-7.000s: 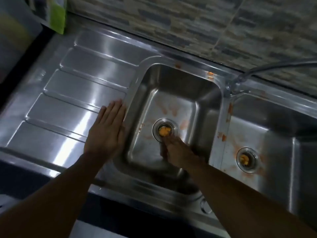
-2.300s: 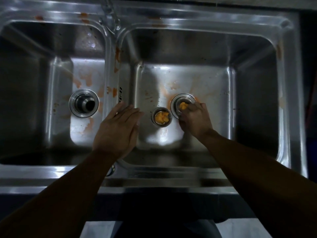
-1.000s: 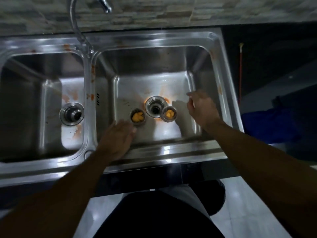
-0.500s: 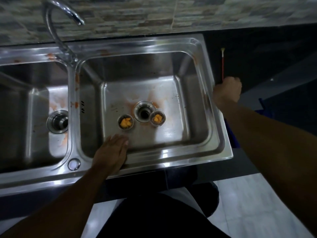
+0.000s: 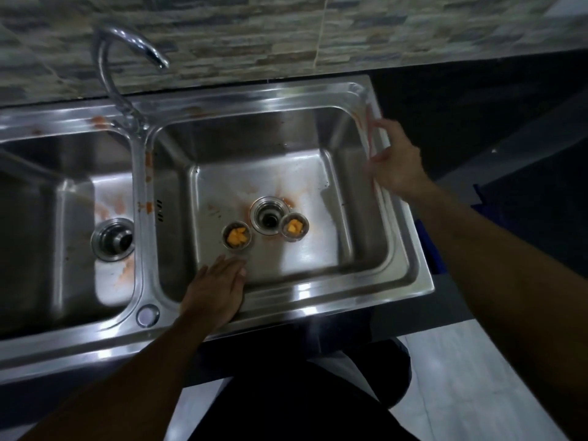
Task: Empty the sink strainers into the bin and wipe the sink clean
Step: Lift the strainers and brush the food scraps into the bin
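Two round metal sink strainers stand on the floor of the right basin (image 5: 334, 249), each holding orange food scraps. The left strainer (image 5: 237, 238) is just beyond my left hand's fingertips; the right strainer (image 5: 294, 227) sits against the open drain (image 5: 269, 215). My left hand (image 5: 216, 288) rests flat on the basin's front wall and rim, fingers straight. Over the sink's right rim, my right hand (image 5: 393, 160) hovers with fingers spread and holds nothing. Orange smears mark the basin floor around the drain.
The left basin (image 5: 63, 218) has an open drain (image 5: 113, 238) and orange stains. A curved chrome tap (image 5: 127, 90) rises between the basins. Right of the sink lies a dark gap with something blue (image 5: 477, 198) low down. A tiled wall runs behind, and pale floor tiles lie below.
Both strainers were lifted out of their drains and set on the right basin floor. My right hand then reached past the sink's right edge and has come back over the rim, fingers spread.
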